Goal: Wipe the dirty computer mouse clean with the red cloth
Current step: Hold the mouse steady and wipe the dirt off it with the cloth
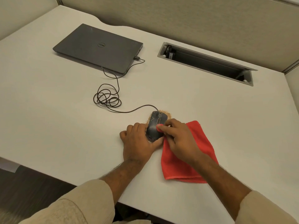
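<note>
Now | one mouse (155,126): left hand (138,143) grips | one red cloth (191,159): right hand (179,138) pinches

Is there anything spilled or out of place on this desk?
Yes. Brown crumbs lie scattered on the desk around the front of the mouse, and pale specks dot its top. The mouse cable also lies in a loose tangle. The laptop looks normal.

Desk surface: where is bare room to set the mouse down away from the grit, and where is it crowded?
Bare desk lies left of the coiled cable, and between red cloth and cable tray. Crowded: brown grit rings the mouse, with both hands there.
</note>
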### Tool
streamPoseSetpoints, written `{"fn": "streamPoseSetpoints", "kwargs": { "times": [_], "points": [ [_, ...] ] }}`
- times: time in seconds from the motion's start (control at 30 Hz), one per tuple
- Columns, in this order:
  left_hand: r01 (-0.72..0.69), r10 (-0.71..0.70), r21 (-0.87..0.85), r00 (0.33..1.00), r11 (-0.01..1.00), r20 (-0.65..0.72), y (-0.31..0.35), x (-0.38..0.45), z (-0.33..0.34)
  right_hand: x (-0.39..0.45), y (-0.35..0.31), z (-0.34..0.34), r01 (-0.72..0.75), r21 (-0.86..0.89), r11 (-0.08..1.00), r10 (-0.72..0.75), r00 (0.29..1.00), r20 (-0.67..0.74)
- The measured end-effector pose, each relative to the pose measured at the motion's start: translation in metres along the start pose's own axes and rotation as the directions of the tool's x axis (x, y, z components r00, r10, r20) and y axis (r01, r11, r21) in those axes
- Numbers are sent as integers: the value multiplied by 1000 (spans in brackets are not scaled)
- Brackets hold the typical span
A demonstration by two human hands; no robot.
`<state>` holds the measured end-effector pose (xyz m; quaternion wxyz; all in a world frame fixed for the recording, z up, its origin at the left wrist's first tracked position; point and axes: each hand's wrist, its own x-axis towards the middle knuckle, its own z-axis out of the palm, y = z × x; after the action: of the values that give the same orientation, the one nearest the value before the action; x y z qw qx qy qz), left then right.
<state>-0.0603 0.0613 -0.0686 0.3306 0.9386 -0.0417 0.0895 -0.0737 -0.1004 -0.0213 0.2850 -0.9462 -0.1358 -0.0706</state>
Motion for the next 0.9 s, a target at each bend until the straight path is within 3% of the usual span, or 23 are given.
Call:
{"fn": "streamPoseSetpoints", "kwargs": {
  "times": [0.1, 0.23, 0.3, 0.53, 0.7, 0.9],
  "points": [
    [-4, 4, -13, 1000, 1000, -2, 0, 0, 0, -3, -2, -4, 44, -1, 999, -43, 997, 60],
    [1, -1, -7, 1000, 1000, 16, -2, 0, 2, 21, 10, -8, -182, 92, 979, 189, 978, -84],
    [-1, 1, 12, 1000, 1000, 25, -3, 0, 3, 31, 12, -4, -264, 57, 963, 268, 961, -72],
    [21, -21, 25, 1000, 999, 16, -2, 0, 3, 22, 5, -9, -109, 73, 991, 100, 989, 106],
    [15, -15, 30, 1000, 999, 19, -2, 0, 2, 53, 21, -16, -248, 27, 968, 247, 969, 11],
    [18, -18, 11, 1000, 1000, 8, 0, -1, 1, 59, 14, -7, -212, -40, 976, 216, 968, 126]
  ]
}}
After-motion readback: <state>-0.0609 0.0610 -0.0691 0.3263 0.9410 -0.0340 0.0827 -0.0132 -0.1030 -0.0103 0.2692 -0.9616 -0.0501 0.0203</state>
